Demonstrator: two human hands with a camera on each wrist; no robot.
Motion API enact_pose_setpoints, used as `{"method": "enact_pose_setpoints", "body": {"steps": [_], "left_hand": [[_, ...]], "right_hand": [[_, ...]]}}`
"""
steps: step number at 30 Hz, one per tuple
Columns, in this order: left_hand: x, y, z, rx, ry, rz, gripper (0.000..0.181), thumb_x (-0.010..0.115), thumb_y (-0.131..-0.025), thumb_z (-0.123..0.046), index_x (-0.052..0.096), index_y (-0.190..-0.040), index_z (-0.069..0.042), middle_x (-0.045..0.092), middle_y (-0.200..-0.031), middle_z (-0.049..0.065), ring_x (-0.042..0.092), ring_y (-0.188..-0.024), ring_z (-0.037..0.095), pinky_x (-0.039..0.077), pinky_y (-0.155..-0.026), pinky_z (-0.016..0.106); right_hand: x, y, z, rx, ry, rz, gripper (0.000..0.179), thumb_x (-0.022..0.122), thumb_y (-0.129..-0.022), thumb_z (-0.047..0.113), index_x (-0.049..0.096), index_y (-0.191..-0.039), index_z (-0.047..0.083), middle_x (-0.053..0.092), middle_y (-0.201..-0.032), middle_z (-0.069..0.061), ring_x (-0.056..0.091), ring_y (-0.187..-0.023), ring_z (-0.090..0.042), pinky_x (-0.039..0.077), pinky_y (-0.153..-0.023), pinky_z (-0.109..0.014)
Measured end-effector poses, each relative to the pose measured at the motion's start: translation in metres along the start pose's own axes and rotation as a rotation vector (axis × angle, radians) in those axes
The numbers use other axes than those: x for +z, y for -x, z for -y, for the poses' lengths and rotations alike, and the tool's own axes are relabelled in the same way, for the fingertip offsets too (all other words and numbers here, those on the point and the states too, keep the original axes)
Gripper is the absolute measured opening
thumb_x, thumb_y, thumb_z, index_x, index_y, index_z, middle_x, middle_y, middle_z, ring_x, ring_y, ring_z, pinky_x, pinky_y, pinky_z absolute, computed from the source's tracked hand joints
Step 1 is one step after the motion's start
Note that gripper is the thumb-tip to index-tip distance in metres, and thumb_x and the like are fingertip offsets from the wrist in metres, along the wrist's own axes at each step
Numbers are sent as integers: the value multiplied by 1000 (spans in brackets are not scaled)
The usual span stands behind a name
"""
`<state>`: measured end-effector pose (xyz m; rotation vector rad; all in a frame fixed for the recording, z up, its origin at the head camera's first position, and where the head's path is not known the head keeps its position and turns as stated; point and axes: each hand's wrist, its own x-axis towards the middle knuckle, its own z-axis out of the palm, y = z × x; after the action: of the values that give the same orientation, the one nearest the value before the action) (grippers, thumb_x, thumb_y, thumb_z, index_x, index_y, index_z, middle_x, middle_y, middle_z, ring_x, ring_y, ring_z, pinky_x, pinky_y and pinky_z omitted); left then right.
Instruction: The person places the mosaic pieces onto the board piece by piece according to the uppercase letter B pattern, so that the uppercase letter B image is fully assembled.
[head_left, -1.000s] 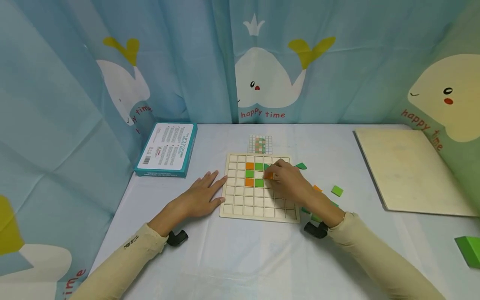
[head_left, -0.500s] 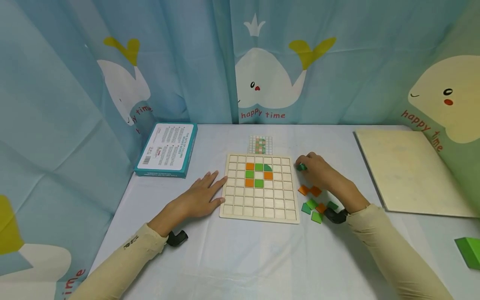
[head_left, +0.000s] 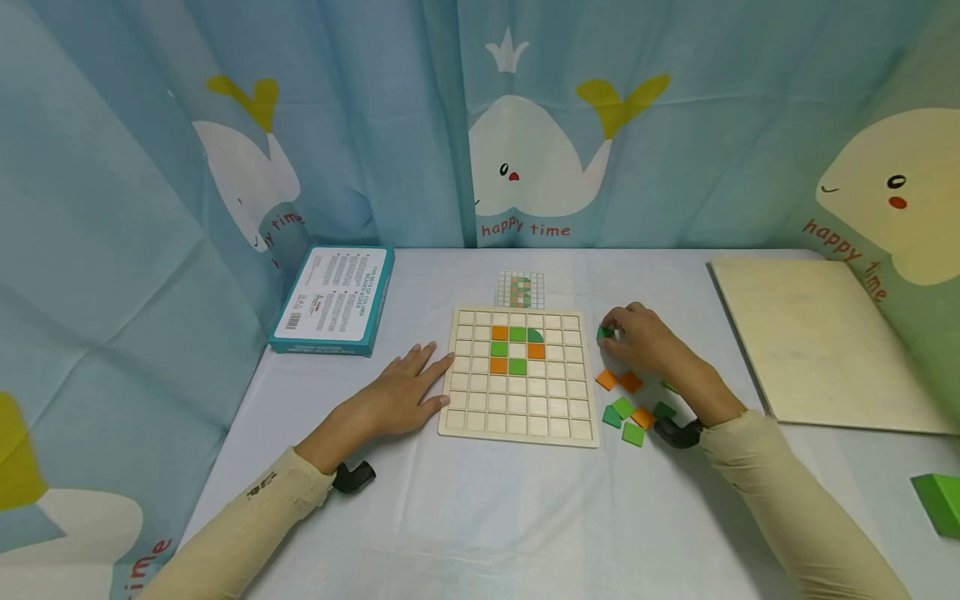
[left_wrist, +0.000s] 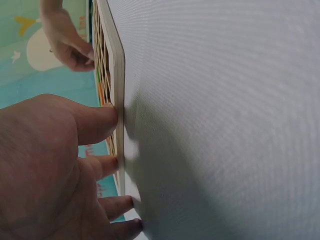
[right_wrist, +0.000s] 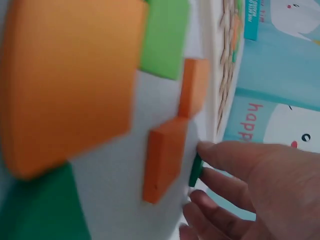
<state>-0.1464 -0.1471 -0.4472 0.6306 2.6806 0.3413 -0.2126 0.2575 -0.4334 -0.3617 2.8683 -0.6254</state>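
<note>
A wooden grid board lies in the middle of the table, with orange and green square tiles and a dark green rounded tile set in its upper cells. My left hand is spread flat beside it, and in the left wrist view the thumb and fingers touch its left edge. Right of the board, my right hand pinches a dark green tile between thumb and index finger, close over the table. Below that hand lie loose tiles, among them an orange one and a light green one.
A small pattern card with a printed coloured grid touches the board's far edge. At back left lies a teal and white box. A large wooden panel rests on the right, and a green block at the right edge.
My right hand has let go of an orange tile in the board and moved right to the dark green tile, then shifted slightly further right. The left hand stays put.
</note>
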Motion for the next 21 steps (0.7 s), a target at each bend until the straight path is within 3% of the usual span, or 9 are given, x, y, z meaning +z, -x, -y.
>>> {"method": "enact_pose_setpoints", "body": {"steps": [5, 12, 17, 21], "left_hand": [[1, -1, 0, 6, 1, 1, 70, 47, -110, -50, 22, -171, -24, 10, -178, 14, 8, -164, 37, 16, -131, 57], [-1, 1, -1, 13, 8, -3, 70, 48, -110, -48, 23, -170, -23, 11, -177, 15, 9, -164, 38, 16, -130, 58], [-3, 2, -2, 30, 19, -19, 69, 51, -110, -45, 26, -170, -20, 13, -177, 17, 11, -163, 40, 17, -130, 60], [-1, 1, -2, 18, 9, -12, 70, 50, -110, -47, 24, -170, -22, 12, -177, 15, 10, -163, 39, 16, -130, 59]], "right_hand": [[6, -1, 2, 30, 7, -35, 31, 66, -103, 15, 65, -126, -5, 57, -124, -30, 58, -110, -44, 48, -93, -62], [8, 0, 6, 45, 15, -24, 33, 65, -104, 12, 64, -130, -8, 57, -125, -31, 59, -109, -43, 50, -94, -60], [8, 8, 13, -28, -25, -53, 32, 66, -103, 12, 64, -128, -8, 58, -123, -31, 60, -109, -43, 49, -94, -62], [13, 16, 32, -115, -51, -67, 30, 68, -102, 9, 65, -127, -6, 59, -123, -26, 61, -112, -41, 51, -95, -59]]}}
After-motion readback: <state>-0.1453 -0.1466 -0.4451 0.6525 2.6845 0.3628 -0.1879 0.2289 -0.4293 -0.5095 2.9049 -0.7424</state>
